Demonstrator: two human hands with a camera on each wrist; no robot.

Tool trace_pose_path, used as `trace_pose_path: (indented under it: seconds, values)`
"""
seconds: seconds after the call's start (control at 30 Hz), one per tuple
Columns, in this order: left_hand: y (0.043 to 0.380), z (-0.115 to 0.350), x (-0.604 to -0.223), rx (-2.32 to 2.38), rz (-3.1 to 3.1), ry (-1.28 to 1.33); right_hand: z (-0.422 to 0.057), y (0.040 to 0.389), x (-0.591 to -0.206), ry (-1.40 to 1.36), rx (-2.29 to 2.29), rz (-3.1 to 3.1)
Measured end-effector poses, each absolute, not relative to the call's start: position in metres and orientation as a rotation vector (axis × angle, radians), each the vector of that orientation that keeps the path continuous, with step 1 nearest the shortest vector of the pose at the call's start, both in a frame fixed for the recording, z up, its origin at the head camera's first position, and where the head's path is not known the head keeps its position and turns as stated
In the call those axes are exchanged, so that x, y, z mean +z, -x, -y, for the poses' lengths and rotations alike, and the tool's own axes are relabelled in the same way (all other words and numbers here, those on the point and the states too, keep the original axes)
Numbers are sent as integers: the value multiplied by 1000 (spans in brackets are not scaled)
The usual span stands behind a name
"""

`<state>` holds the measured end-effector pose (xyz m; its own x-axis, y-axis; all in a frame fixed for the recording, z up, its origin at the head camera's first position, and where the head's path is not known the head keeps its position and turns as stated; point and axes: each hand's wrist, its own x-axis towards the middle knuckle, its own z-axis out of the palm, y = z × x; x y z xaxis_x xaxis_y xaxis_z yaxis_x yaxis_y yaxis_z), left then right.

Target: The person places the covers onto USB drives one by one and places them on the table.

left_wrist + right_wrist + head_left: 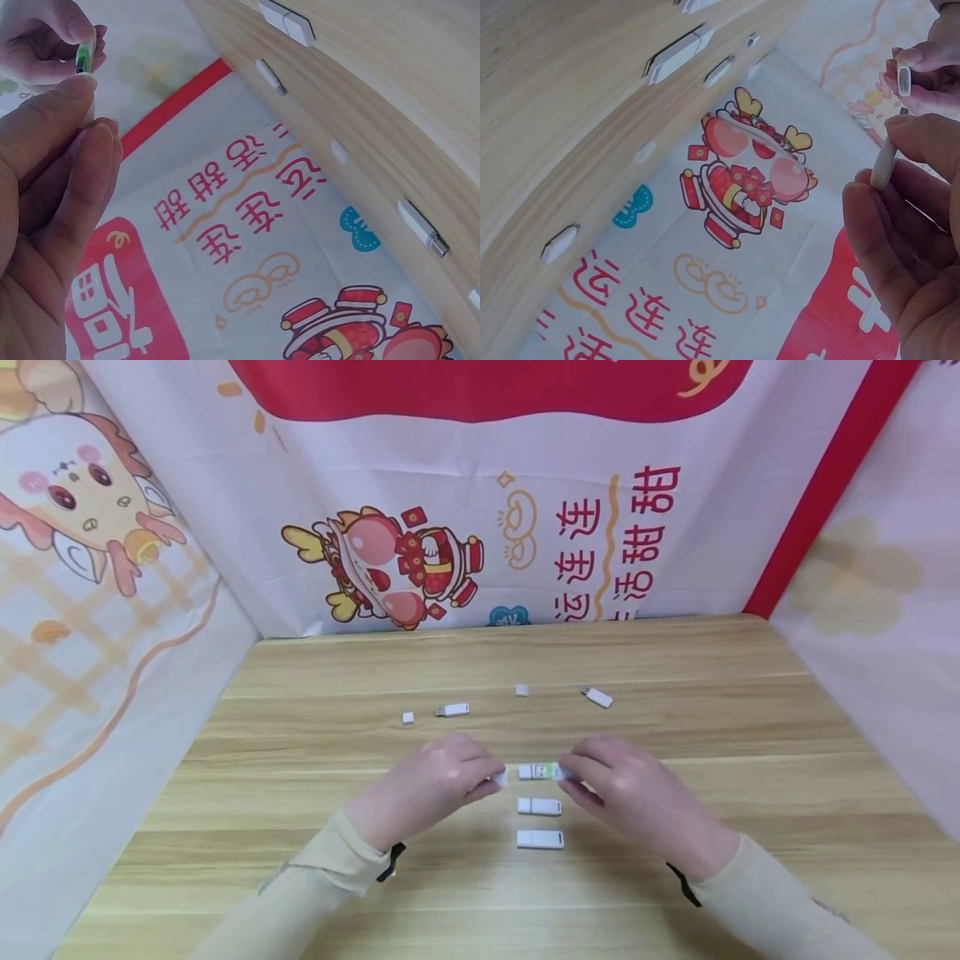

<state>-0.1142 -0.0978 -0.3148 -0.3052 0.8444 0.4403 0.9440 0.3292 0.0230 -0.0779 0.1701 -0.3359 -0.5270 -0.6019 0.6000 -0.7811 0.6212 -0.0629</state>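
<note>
My left hand (438,777) pinches a small white cap (904,79) between thumb and fingertips; its hollow end shows in the right wrist view. My right hand (626,789) pinches the white body of a USB stick (885,163) near its end. The bare connector points left toward the cap, with a short gap between them. Green shows at the connector in the left wrist view. Below the hands, in the head view, capped white USB sticks (540,839) lie in a column; the held stick overlaps the farthest one.
Farther back on the wooden table (300,793) lie two uncapped USB sticks, one on the left (453,710) and one on the right (598,697). Two loose white caps, a left one (408,718) and a middle one (522,691), lie near them. A printed cloth (450,460) hangs behind the table.
</note>
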Motion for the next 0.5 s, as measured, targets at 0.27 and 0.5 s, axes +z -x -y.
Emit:
trace_pose_path:
  seconds: [0.27, 0.5]
  values:
    - [98, 99, -316, -324, 2222, 1568, -166, 70, -338, -1122, 455, 2272]
    - [90, 99, -318, -295, 2166, 1543, -162, 65, -342, -1163, 454, 2193]
